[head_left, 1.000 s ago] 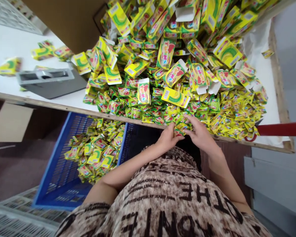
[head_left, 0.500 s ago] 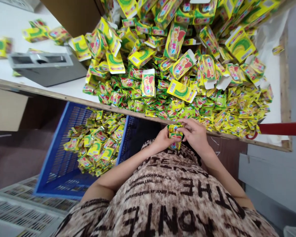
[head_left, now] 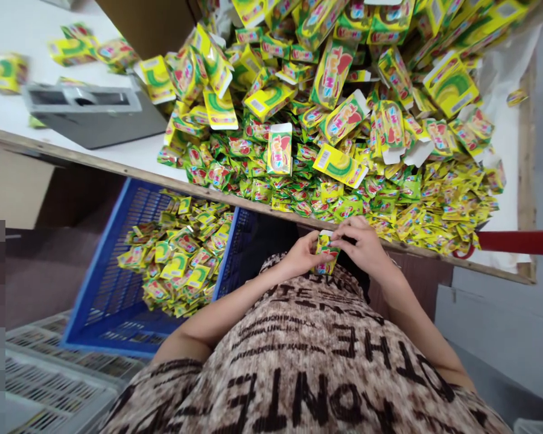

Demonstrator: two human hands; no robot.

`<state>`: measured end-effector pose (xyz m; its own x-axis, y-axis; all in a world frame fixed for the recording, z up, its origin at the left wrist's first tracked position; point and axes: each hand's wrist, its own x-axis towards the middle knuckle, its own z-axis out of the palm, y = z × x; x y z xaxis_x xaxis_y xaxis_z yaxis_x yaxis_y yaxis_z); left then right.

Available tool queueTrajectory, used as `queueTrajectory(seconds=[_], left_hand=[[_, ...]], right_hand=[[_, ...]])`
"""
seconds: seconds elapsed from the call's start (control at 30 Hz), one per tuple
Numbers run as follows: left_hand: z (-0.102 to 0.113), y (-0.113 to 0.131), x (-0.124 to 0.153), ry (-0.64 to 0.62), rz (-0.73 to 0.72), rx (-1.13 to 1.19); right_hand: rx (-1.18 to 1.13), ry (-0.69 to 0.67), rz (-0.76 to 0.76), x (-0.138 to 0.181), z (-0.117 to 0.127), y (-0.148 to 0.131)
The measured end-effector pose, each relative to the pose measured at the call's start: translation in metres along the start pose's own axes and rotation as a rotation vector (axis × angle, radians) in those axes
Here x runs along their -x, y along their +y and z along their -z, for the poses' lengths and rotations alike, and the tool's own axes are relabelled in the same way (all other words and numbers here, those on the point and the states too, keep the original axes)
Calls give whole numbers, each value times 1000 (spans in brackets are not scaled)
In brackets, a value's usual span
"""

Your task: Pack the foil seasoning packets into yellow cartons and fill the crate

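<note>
Left hand: grips one small carton, located between shirt and table edge, partly hidden by both hands. Right hand: fingertips at carton top; grip cannot be determined. Blue crate: one. Carton pile: cut off above; overlap prevents counting

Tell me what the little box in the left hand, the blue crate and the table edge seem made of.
Little box: probably smooth thin card, printed yellow and green, pale flap on top.
Blue crate: likely moulded plastic, given its even colour and slotted walls.
Table edge: apparently bare, dull wood, brown with dark spots.
</note>
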<state>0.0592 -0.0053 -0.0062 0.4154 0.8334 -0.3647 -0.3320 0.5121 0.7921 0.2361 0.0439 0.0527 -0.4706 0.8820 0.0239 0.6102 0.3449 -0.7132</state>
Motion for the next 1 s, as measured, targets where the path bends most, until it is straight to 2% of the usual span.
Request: queueTrajectory(seconds=[0.07, 0.23, 0.3, 0.37, 0.43, 0.53, 0.57, 0.63, 0.7, 0.73, 0.8, 0.87, 0.93, 1.0], left_hand=[[0, -2, 0, -8, -2, 0], [1, -2, -1, 15, -13, -43], [2, 1, -2, 15, -7, -57], [0, 4, -2, 19, 1, -58], [-5, 7, 0, 52, 26, 8], [-11, 7, 0, 86, 126, 280], [-10, 6, -2, 65, 166, 362], [-6, 5, -10, 18, 240, 441], [0, 6, -16, 5, 301, 402], [2, 7, -17, 24, 308, 362], [6, 8, -18, 73, 236, 247], [9, 10, -17, 113, 69, 105], [14, 11, -16, 137, -81, -31], [17, 11, -18, 147, -158, -128]], right_hand=[[-1, -9, -15, 3, -4, 3], [-56, -153, -54, 17, -15, 6], [-77, -117, -80, 21, -13, 4], [-133, -22, -122, 23, -7, 2], [-280, 83, -231, 28, 0, 0], [-592, 177, -520, 35, 3, 6], [-698, 159, -601, 35, 1, 10], [-898, 34, -756, 34, -6, 18], [-977, -55, -834, 31, -13, 18], [-954, -40, -831, 31, -16, 15], [-795, 89, -758, 31, -21, 8], [-608, 204, -653, 33, -25, 2], [-506, 225, -592, 33, -27, 2], [-529, 222, -589, 30, -29, 7]])
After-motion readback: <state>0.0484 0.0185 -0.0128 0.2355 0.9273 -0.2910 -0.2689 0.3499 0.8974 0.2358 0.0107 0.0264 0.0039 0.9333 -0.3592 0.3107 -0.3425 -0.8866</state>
